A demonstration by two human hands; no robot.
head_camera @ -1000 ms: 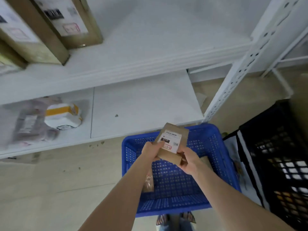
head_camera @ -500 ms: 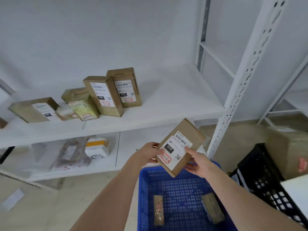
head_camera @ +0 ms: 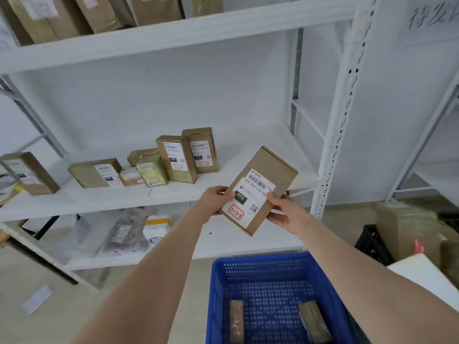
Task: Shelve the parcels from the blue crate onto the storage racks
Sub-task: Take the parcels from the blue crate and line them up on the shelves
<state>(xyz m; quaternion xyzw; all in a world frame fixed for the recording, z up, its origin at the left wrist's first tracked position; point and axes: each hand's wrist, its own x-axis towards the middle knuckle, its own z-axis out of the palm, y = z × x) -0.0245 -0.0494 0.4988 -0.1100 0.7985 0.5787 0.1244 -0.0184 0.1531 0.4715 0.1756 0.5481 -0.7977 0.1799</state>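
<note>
Shows a parcel [head_camera: 270,175] held up between both hands, tilted with its top leaning right and its label facing the camera, in front of the middle shelf [head_camera: 236,150] and above the far rim of the crate [head_camera: 260,259]. Pinches the parcel's lower left edge with the left hand [head_camera: 216,199]: thumb on the label beside the black "010" patch, fingers hidden behind. Clasps the lower right edge with the right hand [head_camera: 285,214]: thumb on the label's right margin, fingers curled under the back. Leaves the parcel's upper half free of both hands. Shows two upright boxes [head_camera: 176,158] on the middle shelf, left of the parcel, with flatter ones further left. Shows two small parcels [head_camera: 236,321] lying well apart on the crate floor, between the forearms. Shows more boxes on the top shelf [head_camera: 173,33].
</note>
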